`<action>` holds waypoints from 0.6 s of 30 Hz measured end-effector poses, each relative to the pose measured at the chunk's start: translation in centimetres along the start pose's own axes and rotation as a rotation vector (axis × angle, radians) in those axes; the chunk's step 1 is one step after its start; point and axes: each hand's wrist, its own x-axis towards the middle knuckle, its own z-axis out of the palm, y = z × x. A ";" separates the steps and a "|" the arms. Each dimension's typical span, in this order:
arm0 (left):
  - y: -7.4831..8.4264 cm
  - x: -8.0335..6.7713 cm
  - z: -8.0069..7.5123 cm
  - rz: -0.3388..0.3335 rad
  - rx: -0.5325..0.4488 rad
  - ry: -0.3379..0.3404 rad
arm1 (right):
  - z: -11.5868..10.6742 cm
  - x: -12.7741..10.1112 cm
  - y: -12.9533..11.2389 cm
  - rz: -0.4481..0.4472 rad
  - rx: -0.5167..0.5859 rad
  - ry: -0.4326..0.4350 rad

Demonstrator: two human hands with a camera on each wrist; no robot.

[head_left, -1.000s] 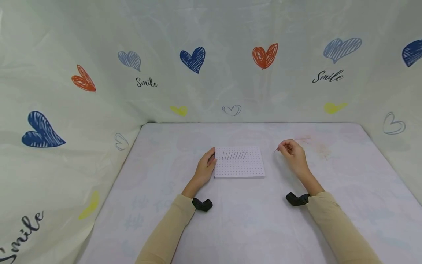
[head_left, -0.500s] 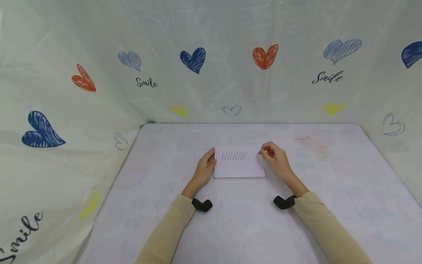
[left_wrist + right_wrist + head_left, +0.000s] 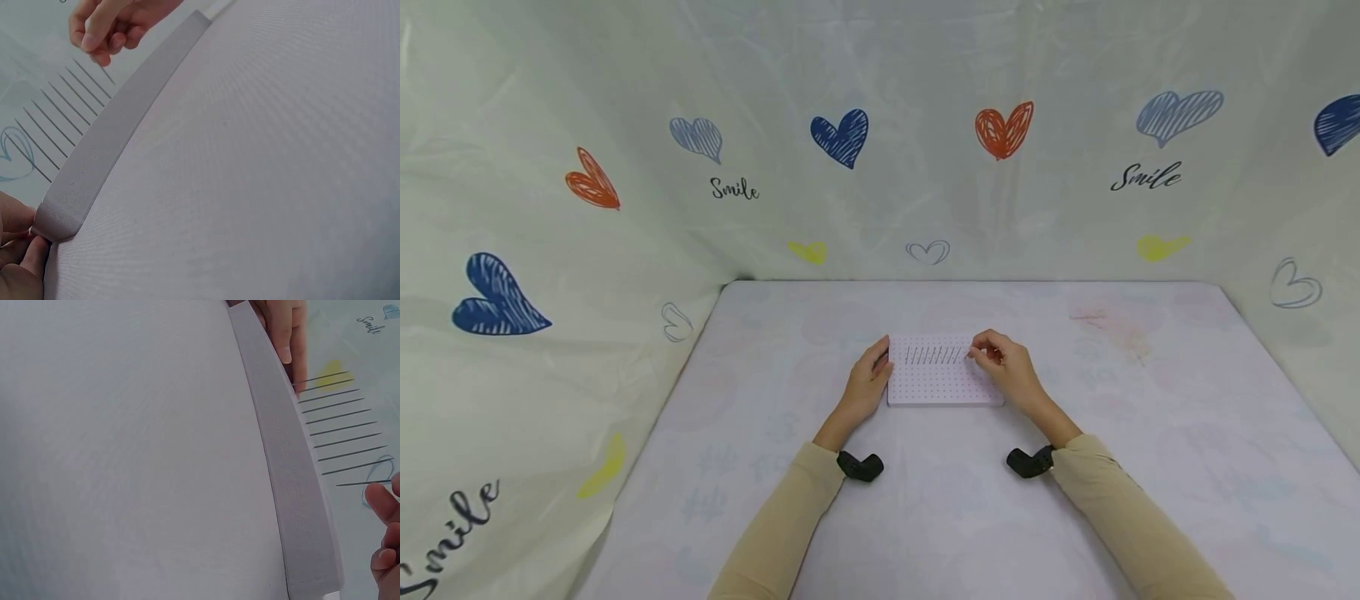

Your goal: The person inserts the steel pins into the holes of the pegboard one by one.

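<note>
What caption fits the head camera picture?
Left hand steadies a white pegboard while right hand reaches its row of pins.

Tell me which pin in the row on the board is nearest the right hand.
The pin at the right end of the row, beside the right hand. The other pins stand farther left, toward the left hand holding the board.

board (image 3: 943, 385): white, matt, foam-like, finely grainy edge, dotted with small holes | pins (image 3: 934, 355): thin dark metal, smooth | table (image 3: 925, 517): pale cloth cover, matt, fine weave | backdrop (image 3: 880, 125): glossy plastic sheet, creased, printed hearts
</note>
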 end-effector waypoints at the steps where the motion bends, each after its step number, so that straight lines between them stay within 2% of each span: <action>1: -0.1 0.0 0.0 -0.001 -0.003 -0.001 | 0.1 0.0 0.0 -0.003 -0.002 0.001; 8: -0.4 0.0 0.1 -0.005 -0.011 -0.002 | 0.4 0.0 0.3 -0.008 -0.024 -0.003; 15: 3.8 -1.6 -0.4 0.012 -0.041 0.011 | 0.5 0.0 0.8 0.000 -0.021 -0.020; 18: 2.6 -1.0 -0.2 0.004 -0.028 0.007 | 0.7 0.1 1.0 -0.005 -0.030 -0.020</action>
